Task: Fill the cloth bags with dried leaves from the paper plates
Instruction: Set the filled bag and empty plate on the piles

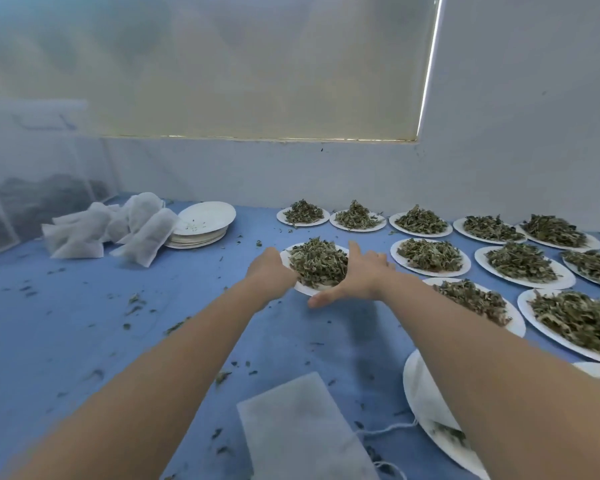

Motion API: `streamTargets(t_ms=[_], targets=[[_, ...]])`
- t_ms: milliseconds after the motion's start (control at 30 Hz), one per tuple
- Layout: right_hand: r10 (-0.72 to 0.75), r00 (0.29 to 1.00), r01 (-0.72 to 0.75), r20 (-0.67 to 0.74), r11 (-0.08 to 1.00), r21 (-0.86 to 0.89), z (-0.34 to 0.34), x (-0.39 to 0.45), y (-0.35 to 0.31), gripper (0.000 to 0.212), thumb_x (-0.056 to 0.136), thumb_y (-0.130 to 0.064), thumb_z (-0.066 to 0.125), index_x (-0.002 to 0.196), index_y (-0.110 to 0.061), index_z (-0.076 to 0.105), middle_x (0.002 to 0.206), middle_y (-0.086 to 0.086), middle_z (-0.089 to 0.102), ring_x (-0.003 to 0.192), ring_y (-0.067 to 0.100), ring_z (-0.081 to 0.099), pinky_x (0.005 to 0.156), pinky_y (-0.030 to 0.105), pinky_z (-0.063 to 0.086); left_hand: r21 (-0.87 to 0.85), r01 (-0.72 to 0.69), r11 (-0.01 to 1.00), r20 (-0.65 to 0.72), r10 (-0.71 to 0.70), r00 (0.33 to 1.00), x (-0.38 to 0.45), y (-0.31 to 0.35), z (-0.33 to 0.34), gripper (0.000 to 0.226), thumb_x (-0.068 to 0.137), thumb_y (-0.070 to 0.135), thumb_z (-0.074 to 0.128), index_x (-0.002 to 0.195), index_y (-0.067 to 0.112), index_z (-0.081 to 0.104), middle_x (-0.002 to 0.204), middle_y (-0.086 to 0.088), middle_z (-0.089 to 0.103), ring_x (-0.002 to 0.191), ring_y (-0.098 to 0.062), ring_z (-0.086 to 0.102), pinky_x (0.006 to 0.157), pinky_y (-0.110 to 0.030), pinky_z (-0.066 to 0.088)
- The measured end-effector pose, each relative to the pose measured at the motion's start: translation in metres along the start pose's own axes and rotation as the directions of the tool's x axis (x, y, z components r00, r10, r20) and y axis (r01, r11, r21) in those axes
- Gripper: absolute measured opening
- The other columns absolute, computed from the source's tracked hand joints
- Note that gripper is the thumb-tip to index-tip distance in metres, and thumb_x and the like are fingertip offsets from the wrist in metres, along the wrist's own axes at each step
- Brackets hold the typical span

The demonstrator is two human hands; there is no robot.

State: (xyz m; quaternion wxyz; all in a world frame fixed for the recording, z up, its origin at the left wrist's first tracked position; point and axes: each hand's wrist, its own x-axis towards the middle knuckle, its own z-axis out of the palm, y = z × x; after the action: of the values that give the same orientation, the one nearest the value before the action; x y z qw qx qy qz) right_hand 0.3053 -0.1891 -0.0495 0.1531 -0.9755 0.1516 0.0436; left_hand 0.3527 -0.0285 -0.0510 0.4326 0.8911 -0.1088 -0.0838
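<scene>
No readable writing or labels anywhere.

Both arms reach out over the blue table surface (84, 323) to one paper plate (302, 289) heaped with dried leaves (317, 263), in the second row from the wall. Left hand (272, 268) at the plate's left rim; its fingers are hidden behind the knuckles, so grip cannot be told. Right hand (355, 275) lies along the plate's right rim, fingers straight and together, thumb spread toward the near edge.

Leaf-filled plates counted: at least eleven in view, some cut off at the right edge. Far left, a stack of empty plates (201, 226), count unclear, with a heap of filled cloth bags (108, 230) against it. Nearest the camera, one flat empty cloth bag (298, 424) with a drawstring (388, 429), beside a nearly empty plate (426, 400). Leaf crumbs litter the surface.
</scene>
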Motion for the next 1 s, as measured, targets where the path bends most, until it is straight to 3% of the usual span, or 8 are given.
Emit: streamTargets(t_ms=[133,367,467,567,633,700,833,1000], targets=[[-0.078,0.997,0.078,0.011,0.997,0.007,0.025,-0.033,-0.036,0.144,0.042,-0.079,0.073,0.149,-0.022,-0.005,0.143,0.015,0.030,0.135,0.032,0.022,0.107,0.044,0.025,0.080,0.026,0.996,-0.028,-0.023,0.999,-0.048,-0.032,-0.035,0.040,0.086,0.006,0.056,0.119,0.017,0.037,0.111,-0.001,0.035,0.101,-0.025,0.042,0.082,-0.035,0.042],[-0.168,0.984,0.171,0.061,0.985,-0.036,0.064,-0.061,-0.085,0.145,0.041,-0.080,0.072,0.150,-0.020,-0.003,0.143,0.015,0.031,0.134,0.033,0.024,0.108,0.044,0.023,0.129,0.113,0.985,-0.090,-0.102,0.991,-0.096,-0.086,-0.060,0.030,0.081,0.007,0.056,0.110,0.010,0.046,0.115,-0.007,0.051,0.095,-0.024,0.050,0.062,-0.027,0.038],[-0.166,0.984,0.169,0.063,0.985,-0.039,0.073,-0.065,-0.091,0.145,0.044,-0.079,0.072,0.150,-0.018,-0.005,0.147,0.014,0.026,0.136,0.032,0.022,0.109,0.045,0.022,0.197,0.097,0.976,-0.096,-0.080,0.992,-0.102,-0.098,-0.056,0.029,0.083,0.011,0.056,0.111,0.010,0.049,0.113,-0.006,0.053,0.096,-0.025,0.054,0.069,-0.029,0.042],[-0.152,0.987,0.153,0.047,0.988,-0.012,0.079,-0.069,-0.092,0.142,0.049,-0.078,0.071,0.150,-0.016,-0.008,0.152,0.015,0.016,0.139,0.034,0.019,0.111,0.046,0.019,0.244,0.098,0.965,-0.134,-0.067,0.989,-0.105,-0.100,-0.050,0.006,0.084,0.011,0.052,0.087,0.014,0.048,0.089,-0.003,0.053,0.092,-0.028,0.052,0.067,-0.030,0.038],[-0.158,0.987,0.158,0.011,0.987,-0.010,0.082,-0.073,-0.091,0.138,0.052,-0.078,0.069,0.150,-0.016,-0.006,0.152,0.016,0.015,0.138,0.035,0.020,0.111,0.045,0.019,0.248,0.112,0.962,-0.167,-0.072,0.983,-0.108,-0.094,-0.043,0.012,0.083,0.011,0.052,0.083,0.017,0.042,0.081,-0.001,0.048,0.088,-0.026,0.050,0.066,-0.031,0.039],[-0.164,0.986,0.165,-0.016,0.986,0.004,0.082,-0.077,-0.089,0.132,0.056,-0.078,0.067,0.150,-0.016,-0.003,0.151,0.016,0.015,0.138,0.035,0.019,0.111,0.045,0.018,0.287,0.091,0.954,-0.215,-0.028,0.976,-0.113,-0.083,-0.036,0.015,0.083,0.013,0.054,0.092,0.021,0.045,0.087,0.000,0.050,0.093,-0.027,0.050,0.076,-0.035,0.044],[-0.167,0.983,0.168,-0.081,0.986,0.010,0.075,-0.089,-0.082,0.102,0.075,-0.060,0.065,0.147,-0.011,0.011,0.146,0.017,0.022,0.133,0.035,0.024,0.107,0.043,0.021,0.364,-0.033,0.931,-0.261,0.136,0.956,-0.121,-0.057,-0.015,0.040,0.080,0.011,0.054,0.120,0.008,0.049,0.119,-0.011,0.053,0.113,-0.028,0.046,0.088,-0.032,0.038],[-0.226,0.968,0.219,-0.112,0.973,-0.068,0.056,-0.112,-0.058,0.066,0.090,-0.028,0.057,0.143,-0.011,0.021,0.141,0.017,0.027,0.129,0.035,0.029,0.103,0.041,0.027,0.280,-0.170,0.945,-0.177,0.225,0.958,-0.138,-0.017,0.018,0.031,0.081,0.002,0.047,0.111,0.005,0.053,0.114,-0.015,0.057,0.106,-0.029,0.049,0.081,-0.032,0.039]])
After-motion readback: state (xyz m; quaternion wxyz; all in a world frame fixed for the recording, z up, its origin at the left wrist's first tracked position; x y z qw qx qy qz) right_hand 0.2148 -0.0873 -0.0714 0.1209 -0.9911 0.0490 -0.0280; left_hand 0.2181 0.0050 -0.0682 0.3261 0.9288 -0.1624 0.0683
